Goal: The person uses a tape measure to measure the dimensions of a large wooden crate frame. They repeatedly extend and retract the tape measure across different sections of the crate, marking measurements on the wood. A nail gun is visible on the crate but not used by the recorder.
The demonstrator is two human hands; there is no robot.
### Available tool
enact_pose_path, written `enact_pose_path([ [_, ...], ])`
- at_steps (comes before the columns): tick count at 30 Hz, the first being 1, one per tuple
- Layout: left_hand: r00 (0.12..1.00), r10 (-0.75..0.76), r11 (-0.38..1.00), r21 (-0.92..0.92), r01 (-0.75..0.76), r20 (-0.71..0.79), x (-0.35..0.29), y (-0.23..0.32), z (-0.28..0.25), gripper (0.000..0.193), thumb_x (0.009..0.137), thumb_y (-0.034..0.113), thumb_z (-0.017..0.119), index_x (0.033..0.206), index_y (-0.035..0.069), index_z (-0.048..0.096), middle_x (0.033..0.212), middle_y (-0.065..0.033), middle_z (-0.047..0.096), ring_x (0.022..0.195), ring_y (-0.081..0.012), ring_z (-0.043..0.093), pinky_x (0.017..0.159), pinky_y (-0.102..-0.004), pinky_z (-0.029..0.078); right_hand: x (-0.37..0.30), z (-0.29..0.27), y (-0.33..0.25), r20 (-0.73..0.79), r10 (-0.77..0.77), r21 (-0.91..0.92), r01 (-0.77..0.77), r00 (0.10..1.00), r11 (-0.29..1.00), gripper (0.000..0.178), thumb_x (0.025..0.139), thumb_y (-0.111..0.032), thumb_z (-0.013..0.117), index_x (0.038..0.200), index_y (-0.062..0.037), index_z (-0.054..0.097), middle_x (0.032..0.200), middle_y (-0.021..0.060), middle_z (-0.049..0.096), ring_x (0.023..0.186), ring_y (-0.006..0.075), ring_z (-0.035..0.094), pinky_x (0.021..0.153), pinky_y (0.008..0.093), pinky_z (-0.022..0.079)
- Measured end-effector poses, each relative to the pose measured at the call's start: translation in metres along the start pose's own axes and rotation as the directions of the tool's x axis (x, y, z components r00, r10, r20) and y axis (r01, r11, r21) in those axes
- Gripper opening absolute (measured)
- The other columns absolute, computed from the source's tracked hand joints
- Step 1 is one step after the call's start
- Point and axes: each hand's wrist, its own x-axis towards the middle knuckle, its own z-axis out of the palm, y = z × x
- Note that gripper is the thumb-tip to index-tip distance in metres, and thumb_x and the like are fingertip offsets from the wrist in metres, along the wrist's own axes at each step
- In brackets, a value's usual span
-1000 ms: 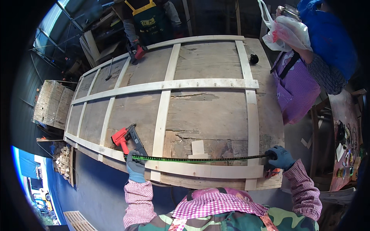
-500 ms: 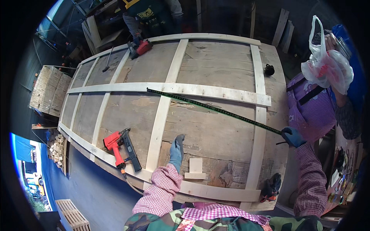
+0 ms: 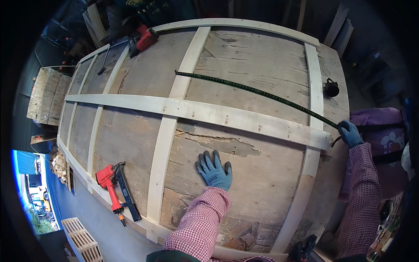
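My right hand (image 3: 350,133), in a blue-grey glove, is closed on one end of a dark tape measure blade (image 3: 257,92) at the right edge of the wooden panel. The blade runs left across the far right bay, its hooked tip over the upright slat. My left hand (image 3: 216,172), gloved alike, lies with spread fingers on the rough plywood (image 3: 270,187) of the near right bay. Between my hands and the tape runs the long pale middle slat (image 3: 227,114). Left of my left hand rests a red and black nail gun (image 3: 114,187) with a hose.
A second red nail gun (image 3: 146,39) lies at the far left, beside a thin rod (image 3: 104,61). A round black object (image 3: 331,88) sits at the far right. Dark gloves (image 3: 303,249) lie at the near right corner. A purple bag (image 3: 379,118) stands right; stacked wood (image 3: 48,94) left.
The tape has swung away from the middle slat into the far bay. My left hand has reached forward and spread flat. My view has shifted; the wood blocks are now behind my arm.
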Motion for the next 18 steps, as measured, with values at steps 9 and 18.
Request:
enact_pose_path([
  [9,0.998,-0.028,0.999,0.023,0.027,0.048,0.004,-0.002,-0.009,0.07,0.086,0.038,0.057,0.144,0.006,0.033,0.149,-0.0251,0.025,0.141,-0.0444,0.015,0.113,-0.0609,0.007,0.07,-0.009,0.057,-0.015,0.098,-0.026,-0.098,0.995,0.995,0.014,0.082,-0.005,0.056,0.094,0.001,0.06,0.078,0.0077,0.062,0.075,0.0149,0.059,0.069,0.0295,0.047],
  [18,0.999,-0.005,1.0,0.03,0.003,0.048,0.007,0.004,-0.009,0.069,0.087,0.035,0.057,0.144,0.005,0.033,0.15,-0.0244,0.025,0.141,-0.0446,0.015,0.113,-0.0611,0.008,0.108,-0.019,0.058,0.01,0.047,-0.035,-0.046,0.999,0.998,0.012,0.083,-0.004,0.055,0.093,0.001,0.059,0.075,0.0057,0.06,0.068,0.0124,0.055,0.063,0.027,0.046],
])
